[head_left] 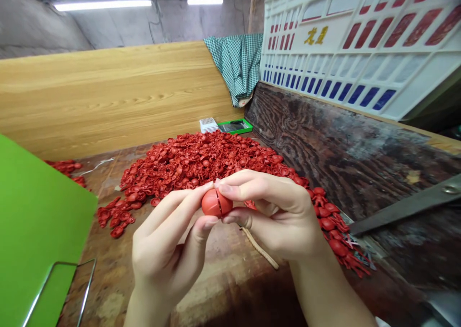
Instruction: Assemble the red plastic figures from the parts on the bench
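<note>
Between my two hands is a round red plastic piece (212, 204), made of two half shells with a narrow dark gap between them. My left hand (169, 240) pinches the left half with thumb and fingertips. The right half is pinched the same way by my right hand (277, 211). Behind my hands lies a big heap of small red plastic parts (201, 156), many of them cup-shaped. A beige cord-like strip (260, 250) rests on the wooden table (212, 288) below my right hand.
A bright green panel (39, 231) with a bent metal wire (68, 263) stands at left. A white crate (345, 53) sits on a dark ledge at right, near a checked cloth (239, 63). More red parts (336, 236) line the right side, beside a metal bar (406, 207).
</note>
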